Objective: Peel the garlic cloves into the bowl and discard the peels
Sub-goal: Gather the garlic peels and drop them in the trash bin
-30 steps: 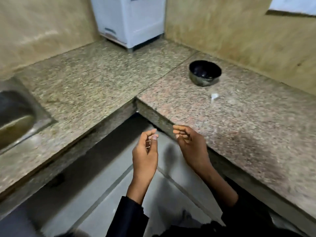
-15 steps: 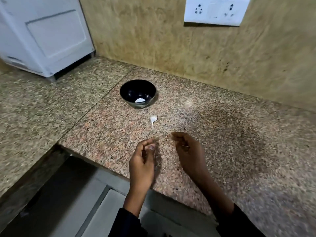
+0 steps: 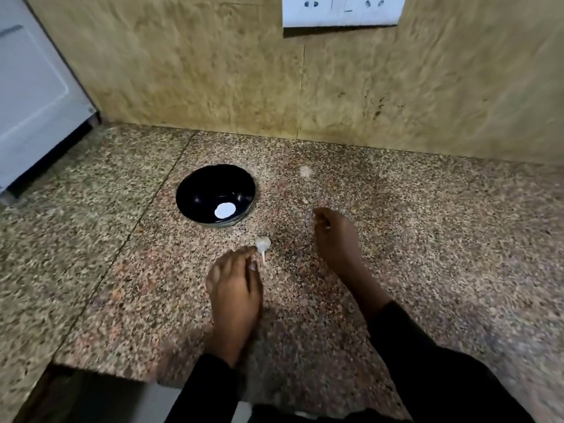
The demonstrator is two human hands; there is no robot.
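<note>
Garlic clove [image 3: 262, 243], pale with a thin tail, lies on the bench [image 3: 427, 239] just near of the black bowl [image 3: 195, 190]. Our left hand [image 3: 235, 288] reaches flat, fingers [image 3: 244, 254] straight and together, tips touching the clove. Our right hand [image 3: 335, 239] hovers right of it, fingers loosely curled; whether they pinch anything, we cannot tell. One white piece [image 3: 225, 210] sits in the bowl.

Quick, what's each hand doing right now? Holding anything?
Left hand: open, fingers reaching to the garlic clove on the counter, not gripping it.
Right hand: fingers curled; too blurry to tell if it holds anything.
</note>
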